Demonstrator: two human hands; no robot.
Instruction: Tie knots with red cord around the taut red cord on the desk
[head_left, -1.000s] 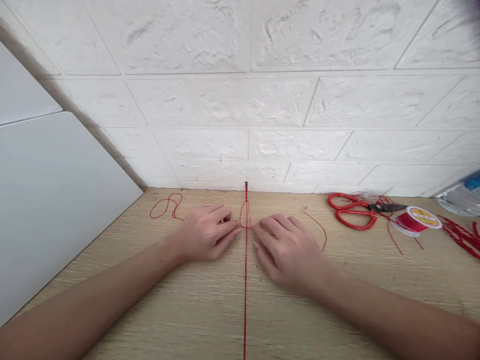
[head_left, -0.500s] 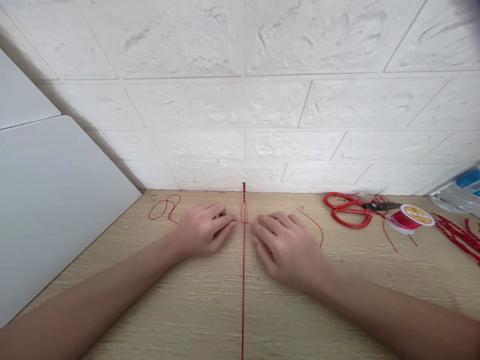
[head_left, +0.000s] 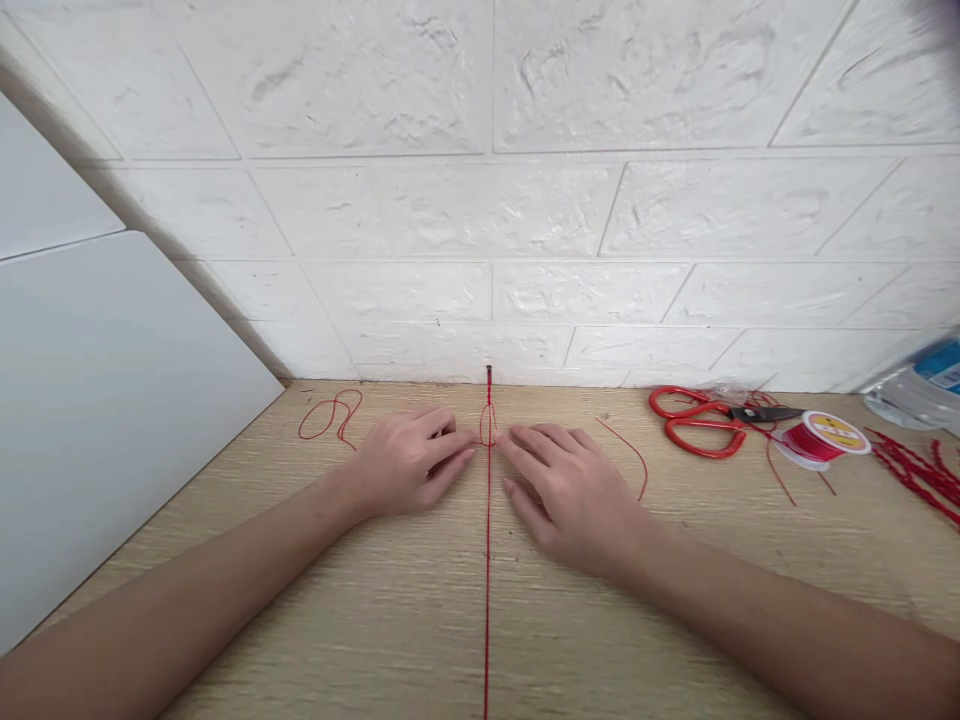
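Head view: red cord [head_left: 487,580] runs from back edge of table [head_left: 360,610] toward front, small loop [head_left: 481,428] near back edge. Left hand [head_left: 409,455] half-curled, right hand [head_left: 574,490] loosely spread, fingertips of both at loop; cannot tell whether either pinches it. Scissors [head_left: 729,410], spool [head_left: 819,440] farther right near back edge.

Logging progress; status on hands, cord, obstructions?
Left hand, right hand flanking red cord loop; grip unclear. Central red cord straight between them. Red-handled scissors, thread spool off right, apart from hands.
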